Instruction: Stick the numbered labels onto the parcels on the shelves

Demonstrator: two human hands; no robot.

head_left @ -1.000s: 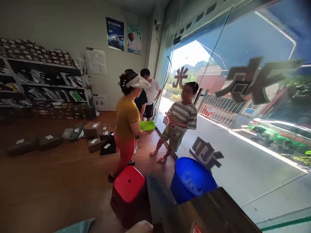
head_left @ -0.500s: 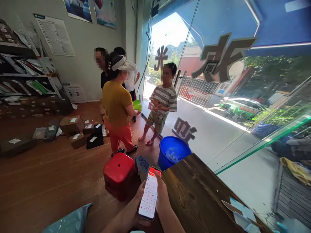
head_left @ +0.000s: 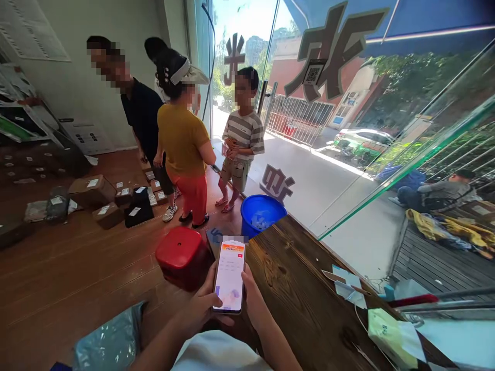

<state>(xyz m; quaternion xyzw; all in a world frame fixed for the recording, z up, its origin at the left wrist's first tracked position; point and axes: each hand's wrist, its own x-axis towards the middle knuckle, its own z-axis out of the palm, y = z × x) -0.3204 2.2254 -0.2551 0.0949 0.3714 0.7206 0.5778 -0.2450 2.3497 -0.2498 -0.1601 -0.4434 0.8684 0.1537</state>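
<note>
A smartphone (head_left: 229, 273) stands upright between my two hands, its lit screen facing me. The screen carries an orange banner at the top of a mostly white page; its text is too small to read. My left hand (head_left: 204, 298) wraps the phone's left side, with the thumb over the lower left corner of the screen. Along the right edge my right hand (head_left: 252, 292) grips it, thumb at the side. Just beyond the phone are a red plastic stool (head_left: 181, 255) and a blue bucket (head_left: 264, 214).
A wooden table (head_left: 294, 288) lies to my right, bearing a knife (head_left: 342, 281) and a tissue pack (head_left: 390, 332). Several people stand ahead near the glass door. Parcels (head_left: 93, 193) line the floor at left; a grey plastic bag (head_left: 110, 337) lies nearer me.
The screen went from an icon grid to a white page with a banner. My right thumb left the screen's top; my left thumb moved onto it. A person in black stepped left into fuller view.
</note>
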